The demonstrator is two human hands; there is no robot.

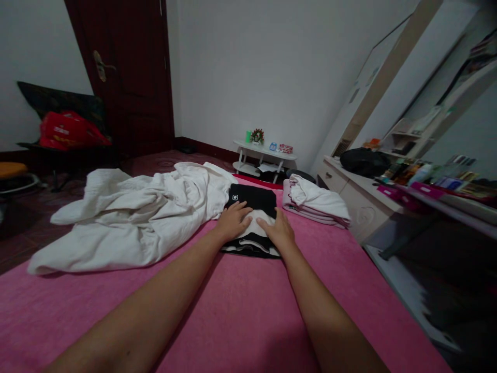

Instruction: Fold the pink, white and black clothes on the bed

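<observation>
A black-and-white garment (254, 196), folded into a compact bundle with a small white logo on its black part, lies on the pink bedspread (240, 311). My left hand (233, 221) rests flat on its left side, fingers spread over the white and black cloth. On the right side my right hand (278, 230) lies against the bundle, its thumb stretched over the white part; the other fingers lie along the edge and are partly hidden. Both hands look open, pressing on the cloth rather than gripping it. A crumpled white garment (147, 212) spreads out just left of the bundle.
A folded stack of white and pinkish cloth (316, 202) sits to the right. Beyond the bed stands a small white table (267, 152) with a plant. A cluttered dresser (349, 189) borders the right side. At left, a red bag (72, 130) rests on a chair.
</observation>
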